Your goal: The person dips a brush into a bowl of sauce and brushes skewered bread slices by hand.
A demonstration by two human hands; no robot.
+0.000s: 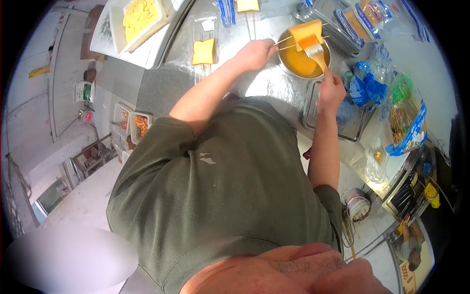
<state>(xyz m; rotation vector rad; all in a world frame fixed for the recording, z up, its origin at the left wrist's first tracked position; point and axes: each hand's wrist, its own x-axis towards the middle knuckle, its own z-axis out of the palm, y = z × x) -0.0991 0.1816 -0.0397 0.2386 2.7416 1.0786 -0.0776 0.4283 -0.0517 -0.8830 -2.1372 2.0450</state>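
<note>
Bread point(302, 33) on two thin sticks point(288, 47) hangs at one o'clock in the view, over a metal bowl point(304, 77) with runny yellow stuff point(297, 63) in it. The left hand point(257, 54) pinches the ends of the sticks, at the bowl's nine o'clock. The right hand point(331, 89) is wrapped around the handle of a brush point(318, 58), at the bowl's five o'clock. The two hands are apart, and the brush tip touches the bread.

To do this part well, I think the left hand should hold the sticks firm, so the bread does not spin or slip. The brush should go softly, right out to each corner, because soft bread could tear. It looks best to work above the bowl, so drips fall back in. Too much wet stuff might make the bread soggy and heavy.

At eleven o'clock in the view, a white tub point(117, 29) holds a pile of yellow food point(138, 19); I cannot tell what kind. Between nine and ten o'clock, a small tub point(150, 120) holds orange bits point(141, 125). At three o'clock, a blue and clear bag point(413, 134) has a bunch of skewers point(399, 121) inside.
</note>
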